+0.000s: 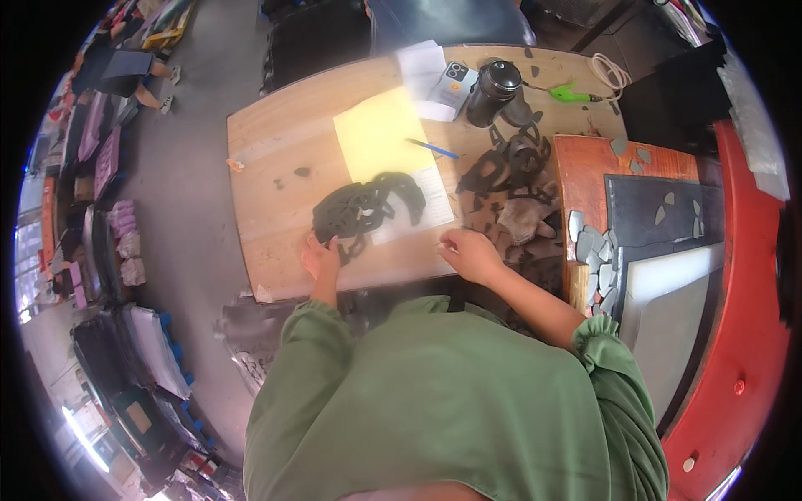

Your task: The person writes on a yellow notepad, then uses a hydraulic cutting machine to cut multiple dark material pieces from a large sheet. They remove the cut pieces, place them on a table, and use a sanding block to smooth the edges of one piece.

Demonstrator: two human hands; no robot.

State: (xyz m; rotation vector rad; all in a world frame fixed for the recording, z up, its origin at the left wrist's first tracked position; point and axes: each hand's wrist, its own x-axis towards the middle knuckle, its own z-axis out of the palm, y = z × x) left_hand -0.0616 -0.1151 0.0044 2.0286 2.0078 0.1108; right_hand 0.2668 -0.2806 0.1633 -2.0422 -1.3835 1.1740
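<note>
A dark, flat openwork piece, pierced with several cut-outs, lies on the wooden table over a white sheet's left part. At its near left edge, my left hand grips it, thumb on top. My right hand hovers at the table's near side, right of the printed white sheet. Its fingers are curled and pinched together; whatever is in them, if anything, is too small to make out. Beyond the openwork piece lies a yellow sheet, with a blue pen across its right edge.
Dark cut-out scraps pile up right of the sheets. A black flask, a phone and a green-handled tool with a pale cord stand or lie at the back. To the right, a reddish-brown board bears grey pieces.
</note>
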